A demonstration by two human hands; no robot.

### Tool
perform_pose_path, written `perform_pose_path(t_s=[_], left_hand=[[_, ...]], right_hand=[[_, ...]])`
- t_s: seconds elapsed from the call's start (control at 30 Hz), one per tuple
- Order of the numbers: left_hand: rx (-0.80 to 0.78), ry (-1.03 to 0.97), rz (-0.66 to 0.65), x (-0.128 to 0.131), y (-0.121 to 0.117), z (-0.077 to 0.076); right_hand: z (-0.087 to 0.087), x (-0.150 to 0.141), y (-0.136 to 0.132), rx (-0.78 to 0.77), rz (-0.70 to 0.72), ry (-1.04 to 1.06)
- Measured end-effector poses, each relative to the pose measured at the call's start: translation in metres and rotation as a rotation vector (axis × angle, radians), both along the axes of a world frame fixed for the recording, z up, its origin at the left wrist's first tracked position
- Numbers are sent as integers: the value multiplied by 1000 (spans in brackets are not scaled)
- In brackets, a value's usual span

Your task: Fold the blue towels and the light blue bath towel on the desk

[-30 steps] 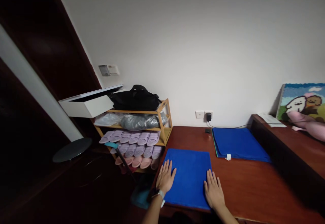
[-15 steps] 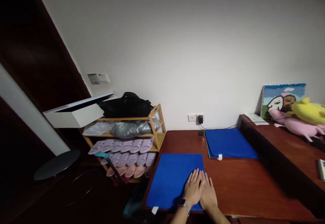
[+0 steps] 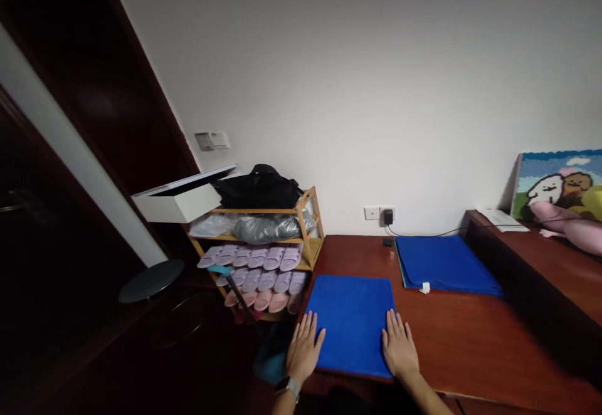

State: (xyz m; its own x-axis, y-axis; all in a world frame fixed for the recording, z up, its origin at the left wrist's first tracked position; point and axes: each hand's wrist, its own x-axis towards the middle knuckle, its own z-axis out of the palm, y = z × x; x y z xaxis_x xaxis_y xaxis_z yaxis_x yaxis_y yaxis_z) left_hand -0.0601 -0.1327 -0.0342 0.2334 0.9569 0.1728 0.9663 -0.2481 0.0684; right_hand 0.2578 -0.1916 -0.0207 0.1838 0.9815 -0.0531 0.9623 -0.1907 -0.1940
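Observation:
A folded blue cloth lies flat near the front edge of a red-brown wooden table. My left hand rests palm down at the cloth's left edge, fingers stretched out, with a watch on the wrist. Over at the cloth's right edge, my right hand lies flat in the same way with its fingers apart. Neither hand holds anything. A second folded blue cloth with a white tag lies farther back on the table.
A wooden shoe rack with several pale slippers, a black bag and a white box stands left of the table. A wall socket with a plugged charger is behind. A raised shelf on the right carries plush toys and a picture.
Half a second ago both hands lay together on the cloth's right part. They have since spread apart to its left and right edges. The view has shifted slightly.

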Motion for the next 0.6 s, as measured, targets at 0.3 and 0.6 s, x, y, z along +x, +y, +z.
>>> perform_pose_path(t_s=[0.3,0.6], left_hand=[[-6,-6,8,8,-6,7],[3,10,-125,61,-1,40]], right_hand=[[-19,-9,-41,105,-2,19],[-20,-10,-51,161,53,88]])
